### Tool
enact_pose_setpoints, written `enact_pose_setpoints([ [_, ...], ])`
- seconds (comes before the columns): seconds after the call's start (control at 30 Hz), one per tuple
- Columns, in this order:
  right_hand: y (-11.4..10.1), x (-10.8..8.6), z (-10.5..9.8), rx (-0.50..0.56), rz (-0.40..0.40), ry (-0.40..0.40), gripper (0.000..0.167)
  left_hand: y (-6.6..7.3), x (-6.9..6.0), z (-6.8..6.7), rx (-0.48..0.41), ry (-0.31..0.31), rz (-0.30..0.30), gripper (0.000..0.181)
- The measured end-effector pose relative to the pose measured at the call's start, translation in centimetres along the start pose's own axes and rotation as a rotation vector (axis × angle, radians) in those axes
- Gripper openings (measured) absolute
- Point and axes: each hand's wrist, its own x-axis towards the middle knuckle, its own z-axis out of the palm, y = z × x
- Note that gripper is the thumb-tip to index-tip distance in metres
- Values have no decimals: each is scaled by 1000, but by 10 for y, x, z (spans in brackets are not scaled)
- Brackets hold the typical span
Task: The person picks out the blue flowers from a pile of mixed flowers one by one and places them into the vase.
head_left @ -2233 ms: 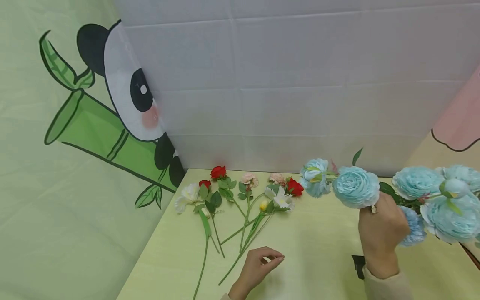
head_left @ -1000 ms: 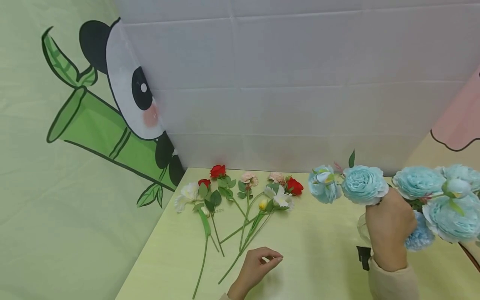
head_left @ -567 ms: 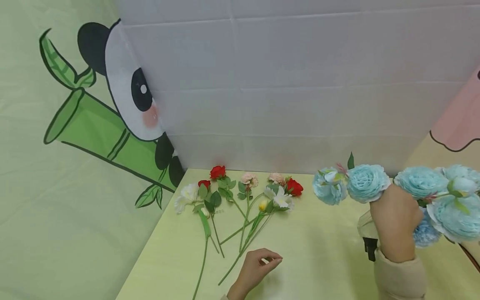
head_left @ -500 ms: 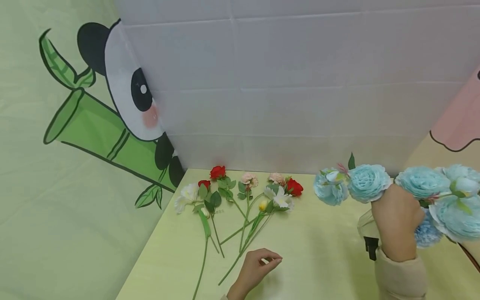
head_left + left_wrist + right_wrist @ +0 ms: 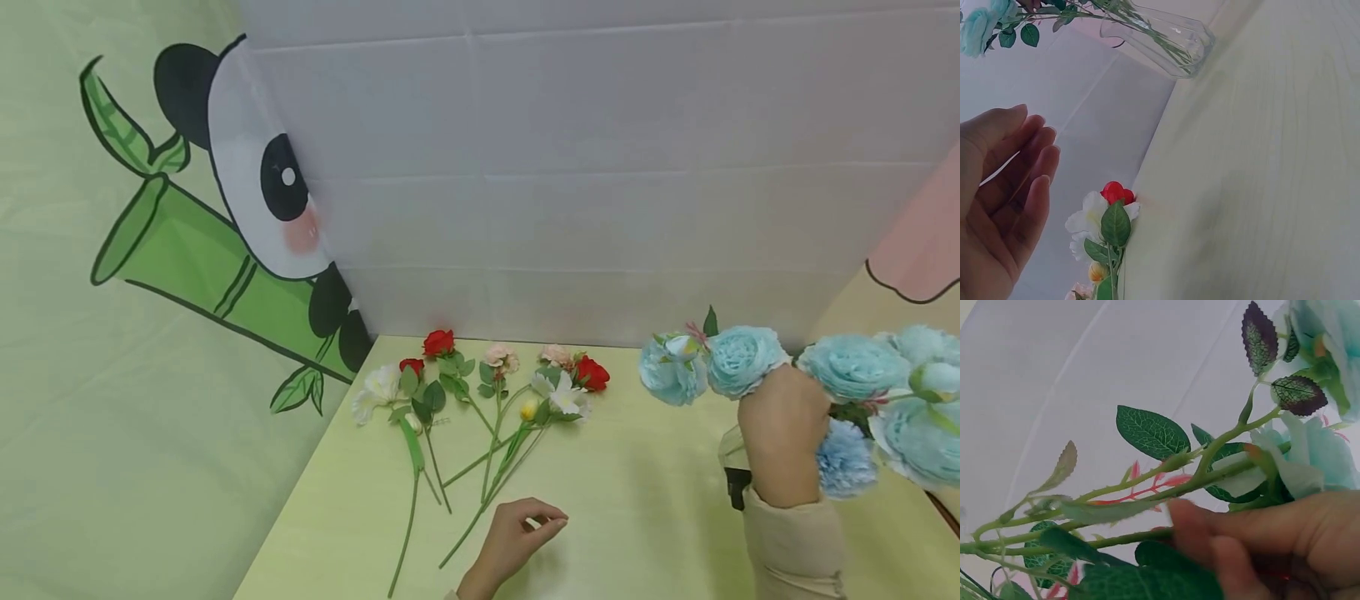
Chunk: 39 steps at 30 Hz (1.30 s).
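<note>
My right hand [image 5: 784,429] pinches a stem of the pale blue peony spray [image 5: 746,360]; in the right wrist view, its thumb and fingers [image 5: 1235,531] close on the green stem [image 5: 1135,537] among leaves. The stems stand in a clear glass vase [image 5: 1163,40], tilted in the left wrist view and mostly hidden behind the right hand in the head view. More pale blue blooms [image 5: 855,367] and a bluer flower [image 5: 847,458] are right of that hand. My left hand [image 5: 513,537] hovers near the table's front, fingers loosely curled, holding nothing.
On the table's left half lie loose artificial flowers: red roses [image 5: 438,342], pink blooms [image 5: 501,357], a white lily [image 5: 562,396], a yellow tulip [image 5: 528,410] and a white bloom [image 5: 377,390]. Their green stems [image 5: 405,533] cross toward the front. A grey-white cloth wall [image 5: 570,208] stands behind.
The right hand has shifted to the right, and the left-hand peony heads have moved right with it. Part of the vase has come into view beside the wrist. The left hand stays put.
</note>
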Motion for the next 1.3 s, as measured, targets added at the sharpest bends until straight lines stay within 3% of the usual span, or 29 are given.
enact_pose_setpoints([
  [0.13,2,-2,6,50,-80,72,36,0,0,1,-2,-1,8,23],
  [0.43,11,-4,20,112,17,176,23,-1,0,2,-9,-11,-14,21],
  [0.8,20,-3,39,179,43,372,30,-6,1,3,-14,-17,-32,24],
  [1.03,19,3,48,173,148,437,15,-2,-1,1,-4,-19,-29,24],
  [1.3,20,1,52,223,105,474,11,-5,-2,0,-7,-14,-3,21],
])
